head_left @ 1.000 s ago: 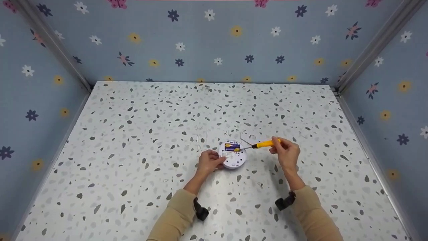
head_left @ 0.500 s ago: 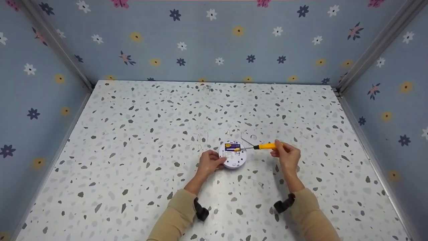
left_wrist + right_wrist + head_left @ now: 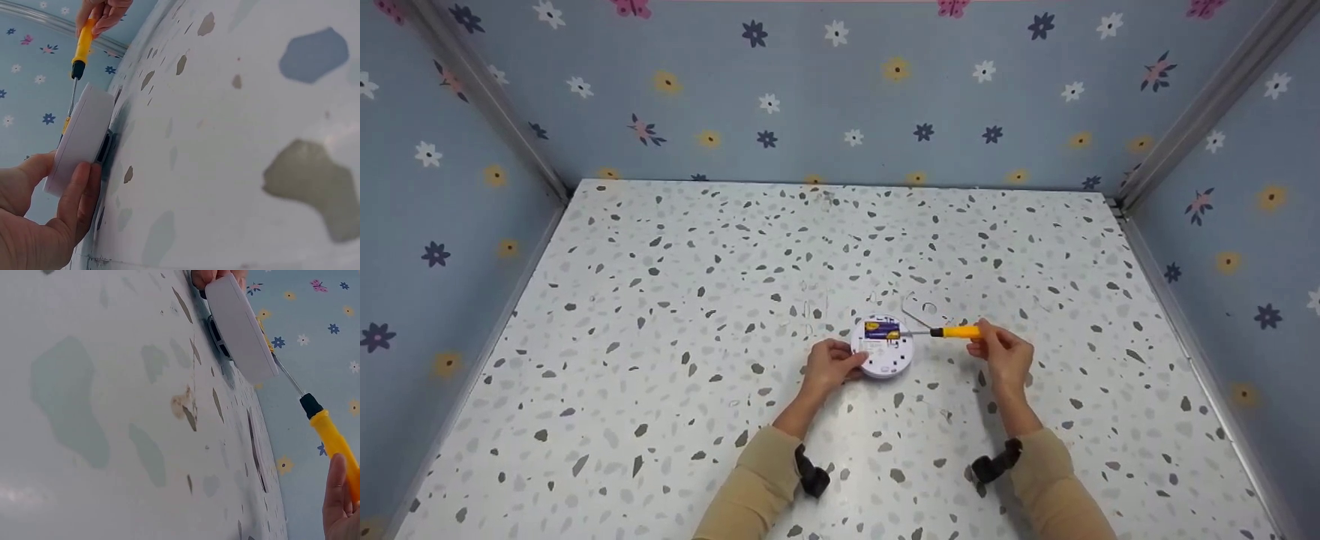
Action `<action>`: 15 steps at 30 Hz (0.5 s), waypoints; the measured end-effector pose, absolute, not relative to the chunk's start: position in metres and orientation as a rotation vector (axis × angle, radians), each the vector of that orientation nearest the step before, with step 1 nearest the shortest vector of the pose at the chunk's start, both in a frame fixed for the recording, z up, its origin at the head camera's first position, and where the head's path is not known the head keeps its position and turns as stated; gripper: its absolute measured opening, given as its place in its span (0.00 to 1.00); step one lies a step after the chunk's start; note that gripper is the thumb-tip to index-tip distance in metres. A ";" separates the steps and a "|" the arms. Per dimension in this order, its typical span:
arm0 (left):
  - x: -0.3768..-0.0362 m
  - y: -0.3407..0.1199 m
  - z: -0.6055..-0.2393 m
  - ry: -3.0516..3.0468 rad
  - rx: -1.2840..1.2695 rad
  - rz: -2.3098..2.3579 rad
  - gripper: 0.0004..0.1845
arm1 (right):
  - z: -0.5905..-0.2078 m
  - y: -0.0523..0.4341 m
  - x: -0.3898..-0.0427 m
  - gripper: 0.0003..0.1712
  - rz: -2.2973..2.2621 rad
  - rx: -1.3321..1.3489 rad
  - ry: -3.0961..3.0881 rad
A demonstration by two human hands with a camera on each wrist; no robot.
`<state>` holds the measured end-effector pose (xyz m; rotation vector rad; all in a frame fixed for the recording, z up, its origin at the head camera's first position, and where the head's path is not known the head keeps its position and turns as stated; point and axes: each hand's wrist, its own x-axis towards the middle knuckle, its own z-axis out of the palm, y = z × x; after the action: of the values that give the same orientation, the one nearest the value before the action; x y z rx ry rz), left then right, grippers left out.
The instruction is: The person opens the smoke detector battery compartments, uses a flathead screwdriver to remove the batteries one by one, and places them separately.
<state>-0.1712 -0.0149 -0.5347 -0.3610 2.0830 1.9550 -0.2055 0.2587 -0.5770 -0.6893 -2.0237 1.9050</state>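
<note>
Device (image 3: 884, 366), round, white, with purple-and-yellow batteries (image 3: 881, 331), near the middle of the speckled desk (image 3: 697, 247) in the head view; left hand (image 3: 829, 366) grips its edge, right hand (image 3: 1008, 355) pinches a yellow-handled screwdriver (image 3: 961, 331), tip at the batteries. Left wrist view: thumb (image 3: 39, 165) and fingers (image 3: 75, 194) clasp the device. Right wrist view: dark part (image 3: 215, 333) beneath the device.

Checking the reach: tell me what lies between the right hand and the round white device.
A screwdriver, its yellow handle in the right hand and its metal shaft running to the round white device; the head and right wrist views show it.
</note>
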 end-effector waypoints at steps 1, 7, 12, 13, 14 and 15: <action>-0.171 -0.015 -0.535 2.085 -0.354 1.959 0.18 | -0.577 0.259 -0.205 0.30 1.915 -0.684 -2.008; -0.171 -0.015 -0.535 2.085 -0.348 1.966 0.18 | -0.576 0.262 -0.201 0.27 1.958 -0.728 -1.935; -0.171 -0.015 -0.536 2.061 -0.381 1.966 0.18 | -0.573 0.271 -0.199 0.24 1.988 -0.795 -1.897; -0.171 -0.015 -0.537 2.055 -0.387 1.968 0.18 | -0.573 0.274 -0.199 0.24 1.994 -0.802 -1.887; -0.171 -0.015 -0.537 2.053 -0.387 1.970 0.18 | -0.572 0.276 -0.198 0.24 1.991 -0.810 -1.888; -0.172 -0.015 -0.537 2.049 -0.392 1.973 0.18 | -0.571 0.277 -0.197 0.25 1.996 -0.818 -1.882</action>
<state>-0.1717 -0.0152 -0.5369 -0.3917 2.0491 1.9727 -0.1966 0.2772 -0.5708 -0.8175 -1.8815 1.9961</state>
